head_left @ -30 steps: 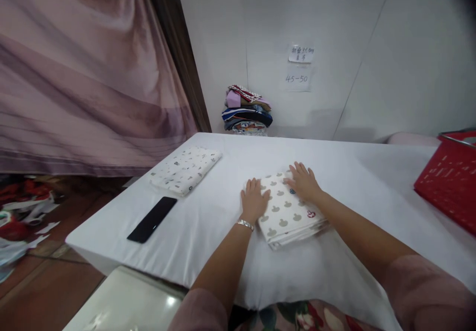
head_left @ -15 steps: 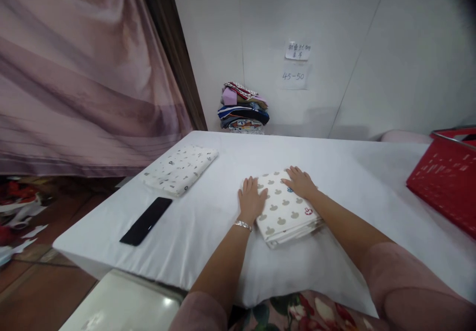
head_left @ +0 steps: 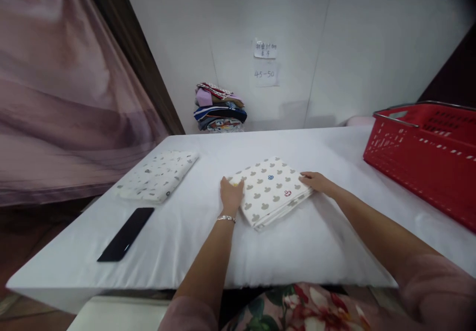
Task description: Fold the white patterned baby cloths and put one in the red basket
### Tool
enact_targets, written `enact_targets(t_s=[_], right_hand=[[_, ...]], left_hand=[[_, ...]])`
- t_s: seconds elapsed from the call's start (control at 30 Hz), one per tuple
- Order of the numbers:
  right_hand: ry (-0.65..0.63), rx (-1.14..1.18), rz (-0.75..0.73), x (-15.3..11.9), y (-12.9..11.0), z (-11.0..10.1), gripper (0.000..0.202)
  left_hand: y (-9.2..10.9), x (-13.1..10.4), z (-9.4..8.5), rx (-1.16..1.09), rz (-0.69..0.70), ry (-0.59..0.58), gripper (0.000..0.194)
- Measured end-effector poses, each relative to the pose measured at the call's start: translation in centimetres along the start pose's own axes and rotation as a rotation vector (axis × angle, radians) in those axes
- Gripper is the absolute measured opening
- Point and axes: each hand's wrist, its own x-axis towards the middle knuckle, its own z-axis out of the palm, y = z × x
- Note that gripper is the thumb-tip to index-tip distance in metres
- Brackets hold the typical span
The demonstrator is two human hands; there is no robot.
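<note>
A folded white cloth [head_left: 266,189] printed with grey mushroom-like shapes, plus a few blue, red and yellow ones, rests on the white-covered table [head_left: 297,256]. At its left edge, my left hand [head_left: 231,195] grips it, thumb on top and fingers partly hidden at the side. My right hand [head_left: 318,182] is closed on the right corner, its fingertips along the edge. Several layers show along the cloth's near side. A second folded white cloth [head_left: 159,174] with small dark prints lies to the left, apart from both hands.
A black phone-like slab [head_left: 126,234] lies at the table's left front. On the right stands a red plastic basket [head_left: 420,157] with metal handles. Behind the table is a pile of folded fabrics [head_left: 220,110] against the wall, below paper signs [head_left: 266,73]. A pink curtain [head_left: 74,98] hangs at left.
My hands have gone from lying flat on top of the mushroom-print cloth to holding its left and right edges. The view has turned right, bringing more of the red basket into sight.
</note>
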Motion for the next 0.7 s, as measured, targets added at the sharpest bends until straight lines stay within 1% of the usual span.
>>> enact_targets(t_s=[0.07,0.1,0.2,0.27,0.33,0.4,0.47,0.53,0.63,0.7], right_hand=[[0.006,0.016,-0.041,-1.4,0.4,0.1,0.046],[0.015,0.007,-0.054,-2.0,0.3,0.3,0.042],[0.03,0.001,-0.061,-3.6,-0.6,1.6,0.036],[-0.015,0.14,-0.059,-4.8,-1.2,2.5,0.038],[-0.055,0.356,-0.022,-6.1,-1.3,3.1,0.04],[-0.007,0.507,0.026,-7.2,-0.9,3.3,0.039],[0.099,0.569,0.035,-8.1,-0.3,3.3,0.038],[0.183,0.593,0.017,-8.8,0.3,3.4,0.038],[0.258,0.585,-0.006,-9.2,0.6,3.8,0.039],[0.298,0.542,-0.047,-9.3,0.6,4.1,0.038]], left_hand=[[0.2,0.5,0.1,-0.026,-0.01,-0.028,0.075],[0.4,1.0,0.1,-0.033,0.007,-0.035,0.074],[1.4,3.4,-0.1,-0.029,0.132,-0.028,0.068],[1.9,5.2,-0.6,0.003,0.201,-0.046,0.063],[2.0,6.4,-1.1,0.059,0.214,-0.074,0.06],[1.9,6.4,-1.5,0.119,0.229,-0.077,0.056],[1.7,4.8,-1.4,0.168,0.321,-0.06,0.049],[1.7,1.9,-0.9,0.171,0.471,-0.08,0.039],[2.5,-3.3,0.4,0.121,0.689,-0.2,0.026],[3.4,-6.2,1.1,0.1,0.777,-0.269,0.024]])
